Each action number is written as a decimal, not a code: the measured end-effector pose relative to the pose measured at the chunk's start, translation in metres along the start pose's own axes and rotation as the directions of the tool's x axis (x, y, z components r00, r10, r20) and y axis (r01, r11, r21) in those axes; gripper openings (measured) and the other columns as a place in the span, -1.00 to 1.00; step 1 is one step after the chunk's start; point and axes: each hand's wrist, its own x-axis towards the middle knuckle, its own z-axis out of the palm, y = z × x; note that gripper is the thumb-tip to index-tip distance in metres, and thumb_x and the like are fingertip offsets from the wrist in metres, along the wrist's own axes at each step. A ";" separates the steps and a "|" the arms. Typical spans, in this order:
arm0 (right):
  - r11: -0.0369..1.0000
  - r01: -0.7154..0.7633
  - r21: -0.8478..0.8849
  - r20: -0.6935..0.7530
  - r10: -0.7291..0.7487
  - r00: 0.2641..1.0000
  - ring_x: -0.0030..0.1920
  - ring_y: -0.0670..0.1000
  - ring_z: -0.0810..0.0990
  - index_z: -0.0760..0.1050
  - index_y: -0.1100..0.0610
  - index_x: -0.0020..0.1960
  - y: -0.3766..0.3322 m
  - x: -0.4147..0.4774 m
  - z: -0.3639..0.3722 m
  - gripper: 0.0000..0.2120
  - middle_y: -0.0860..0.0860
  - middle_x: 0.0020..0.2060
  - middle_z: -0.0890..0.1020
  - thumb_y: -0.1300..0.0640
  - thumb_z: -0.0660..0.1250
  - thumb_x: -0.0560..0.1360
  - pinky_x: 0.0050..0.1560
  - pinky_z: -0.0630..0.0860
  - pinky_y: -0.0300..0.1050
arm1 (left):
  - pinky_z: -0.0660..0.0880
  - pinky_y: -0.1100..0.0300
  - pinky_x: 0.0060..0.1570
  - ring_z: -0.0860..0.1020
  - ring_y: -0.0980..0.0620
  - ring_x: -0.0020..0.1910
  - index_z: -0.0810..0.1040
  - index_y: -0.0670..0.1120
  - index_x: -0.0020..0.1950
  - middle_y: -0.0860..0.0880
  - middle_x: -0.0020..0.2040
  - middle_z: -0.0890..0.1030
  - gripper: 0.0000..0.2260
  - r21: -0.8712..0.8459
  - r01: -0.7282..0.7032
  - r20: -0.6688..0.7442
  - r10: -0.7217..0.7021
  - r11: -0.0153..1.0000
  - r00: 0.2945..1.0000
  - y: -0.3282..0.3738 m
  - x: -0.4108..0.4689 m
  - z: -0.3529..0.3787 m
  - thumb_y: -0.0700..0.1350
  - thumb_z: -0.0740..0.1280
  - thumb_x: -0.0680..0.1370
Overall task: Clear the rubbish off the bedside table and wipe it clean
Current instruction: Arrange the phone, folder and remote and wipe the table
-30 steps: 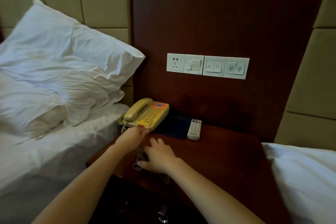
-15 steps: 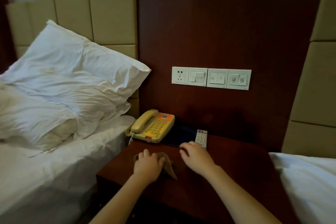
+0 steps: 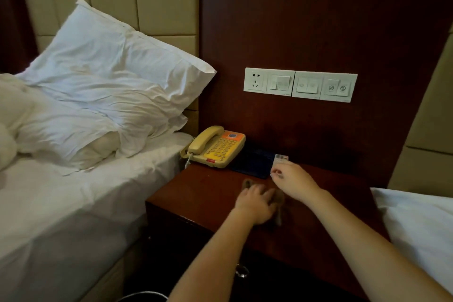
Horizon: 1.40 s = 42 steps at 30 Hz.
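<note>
The dark red bedside table (image 3: 201, 193) stands between two beds. My left hand (image 3: 256, 203) lies on top of a brown cloth (image 3: 280, 200) and presses it to the tabletop near the middle. My right hand (image 3: 293, 179) reaches to the back of the table, where its fingers pinch the near end of a white remote control (image 3: 280, 159). The remote's far end sits beside a dark blue pad (image 3: 253, 163). Most of the remote is hidden behind my fingers.
A yellow telephone (image 3: 217, 147) sits at the table's back left corner, touching the pad. A white switch and socket panel (image 3: 300, 84) is on the wood wall above. Beds with white linen flank the table, and a bin rim (image 3: 142, 295) shows below left.
My left hand left the telephone and took over the cloth, sliding it right. My right hand let go of the cloth, reached back and took hold of the remote.
</note>
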 end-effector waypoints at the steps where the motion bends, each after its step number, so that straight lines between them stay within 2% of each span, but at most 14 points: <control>1: 1.000 -0.007 -0.009 -0.003 0.007 1.000 0.01 0.01 0.52 0.53 0.05 0.17 0.004 -0.003 0.001 -0.76 0.03 0.11 0.56 0.07 0.16 0.60 0.01 0.51 -0.03 | 0.03 -0.04 0.47 0.06 -0.09 0.52 0.09 0.02 0.55 -0.07 0.55 0.09 -0.52 -0.020 0.056 -0.026 -0.056 0.998 0.998 -0.026 -0.004 -0.004 0.09 0.03 0.63; 6: 0.990 -0.080 0.116 -0.095 0.092 0.991 -0.13 -0.06 0.55 0.57 0.07 0.12 0.026 -0.024 -0.008 -0.78 0.00 0.00 0.57 0.09 0.17 0.61 -0.10 0.52 -0.12 | 0.06 0.01 0.48 0.08 -0.05 0.52 0.09 0.06 0.54 -0.06 0.55 0.11 -0.52 0.007 0.349 -0.147 -0.345 0.937 0.927 -0.162 -0.051 -0.001 0.14 -0.01 0.63; 10: 0.969 -0.118 0.215 -0.114 0.145 0.983 -0.20 -0.09 0.56 0.58 0.06 0.07 0.043 -0.038 -0.026 -0.80 -0.01 -0.08 0.62 0.10 0.18 0.61 -0.13 0.52 -0.14 | -0.03 -0.02 0.49 -0.01 -0.04 0.54 0.02 0.08 0.55 -0.01 0.57 0.03 -0.52 -0.006 0.391 -0.174 -0.386 0.920 0.906 -0.152 -0.061 0.006 0.14 -0.07 0.64; 13: 0.968 -0.117 0.223 -0.115 0.146 0.983 -0.31 -0.12 0.52 0.57 0.07 0.07 0.044 -0.043 -0.037 -0.79 -0.01 -0.12 0.61 0.10 0.16 0.61 -0.30 0.41 -0.24 | -0.05 -0.02 0.49 -0.04 -0.02 0.54 0.00 0.08 0.56 0.01 0.57 0.01 -0.51 -0.002 0.173 -0.152 -0.171 0.985 0.973 -0.068 -0.047 0.015 0.15 -0.06 0.64; 16: 0.965 -0.109 0.237 -0.096 0.135 0.986 -0.22 0.03 0.60 0.58 0.09 0.06 0.037 -0.047 -0.046 -0.78 0.04 -0.12 0.63 0.11 0.16 0.60 -0.17 0.52 -0.03 | -0.10 0.00 0.47 -0.06 -0.01 0.54 0.01 0.10 0.56 0.02 0.57 0.01 -0.50 -0.017 -0.112 -0.085 0.111 0.994 0.990 0.046 -0.038 0.030 0.16 -0.04 0.63; 19: 0.971 -0.102 0.216 -0.051 0.115 0.992 -0.15 0.15 0.64 0.56 0.07 -0.01 0.034 -0.056 -0.055 -0.80 0.09 -0.15 0.65 0.11 0.16 0.60 -0.06 0.57 0.11 | -0.16 0.02 0.47 -0.10 0.02 0.54 0.01 0.11 0.55 0.05 0.57 -0.02 -0.53 -0.053 -0.286 0.027 0.287 0.957 0.957 0.131 -0.046 0.039 0.11 -0.04 0.64; 21: 0.974 -0.105 0.200 -0.048 0.117 0.992 -0.15 0.17 0.65 0.54 0.04 -0.06 0.040 -0.063 -0.063 -0.82 0.10 -0.18 0.65 0.11 0.17 0.60 -0.04 0.58 0.15 | -0.15 0.03 0.47 -0.09 0.03 0.54 0.02 0.11 0.55 0.05 0.57 -0.01 -0.54 -0.055 -0.350 0.040 0.352 0.935 0.935 0.145 -0.053 0.042 0.11 -0.04 0.65; 24: 0.975 -0.142 0.171 -0.068 0.156 0.985 -0.17 0.18 0.65 0.57 0.11 -0.08 0.055 -0.074 -0.072 -0.79 0.13 -0.19 0.66 0.13 0.17 0.59 -0.04 0.59 0.18 | -0.03 0.07 0.47 0.06 0.02 0.52 0.13 0.08 0.53 0.03 0.55 0.13 -0.54 -0.043 -0.431 -0.080 0.427 0.901 0.901 0.121 -0.065 0.041 0.13 0.02 0.64; 30: 0.971 -0.177 0.162 -0.016 0.182 0.983 -0.17 0.09 0.66 0.58 0.15 -0.03 0.051 -0.083 -0.069 -0.77 0.06 -0.19 0.66 0.12 0.17 0.59 -0.02 0.61 0.07 | 0.30 0.05 0.38 0.28 0.03 0.43 0.24 0.06 0.48 0.05 0.45 0.32 -0.51 -0.081 -0.115 -0.083 0.109 0.990 0.991 -0.011 -0.070 0.006 0.18 0.17 0.58; 33: 0.971 -0.168 0.171 0.081 0.157 0.984 -0.12 0.05 0.66 0.59 0.18 0.05 0.028 -0.083 -0.061 -0.77 0.06 -0.14 0.65 0.13 0.17 0.60 0.00 0.59 -0.04 | 0.48 0.10 0.12 0.51 0.03 0.16 0.50 0.05 0.23 0.02 0.16 0.56 -0.76 -0.222 -0.066 -0.101 0.045 0.973 0.994 -0.038 -0.071 -0.016 0.04 0.25 0.58; 35: 0.981 -0.117 0.154 0.100 0.102 0.990 -0.04 0.04 0.64 0.60 0.17 0.09 0.009 -0.080 -0.055 -0.76 0.08 -0.05 0.66 0.10 0.20 0.59 0.08 0.57 -0.02 | 0.49 0.15 -0.07 0.56 0.02 -0.02 0.56 0.02 0.00 0.02 -0.06 0.61 -0.90 -0.375 -0.091 -0.177 0.026 0.923 0.984 -0.038 -0.071 -0.030 -0.05 0.25 0.60; 37: 0.986 -0.049 0.162 0.108 0.032 0.994 0.10 0.02 0.58 0.56 0.12 0.20 -0.011 -0.077 -0.051 -0.74 0.05 0.09 0.62 0.07 0.23 0.58 0.13 0.51 -0.09 | 0.43 0.25 -0.17 0.56 0.05 -0.10 0.58 -0.01 -0.07 0.03 -0.16 0.60 -0.87 -0.530 -0.135 -0.265 -0.012 0.837 0.964 -0.037 -0.071 -0.049 -0.06 0.25 0.60; 40: 0.954 0.046 0.295 0.107 -0.081 0.991 0.14 0.00 0.52 0.35 0.06 0.40 -0.038 -0.072 -0.050 -0.56 0.03 0.16 0.52 0.11 0.30 0.55 0.06 0.45 -0.18 | 0.42 0.18 -0.09 0.55 -0.01 -0.14 0.60 -0.05 -0.13 -0.09 -0.19 0.61 -0.78 -0.709 -0.167 -0.290 -0.068 0.685 0.955 -0.037 -0.073 -0.085 0.01 0.25 0.59; 42: 0.904 0.087 0.418 0.084 -0.134 0.987 0.12 -0.01 0.53 0.34 0.07 0.39 -0.054 -0.066 -0.053 -0.52 0.03 0.15 0.52 0.10 0.36 0.52 0.12 0.49 -0.10 | 0.45 0.14 -0.02 0.56 0.03 -0.14 0.60 0.01 -0.20 0.00 -0.22 0.62 -0.77 -0.766 -0.189 -0.307 -0.092 0.614 0.947 -0.040 -0.075 -0.108 0.01 0.24 0.59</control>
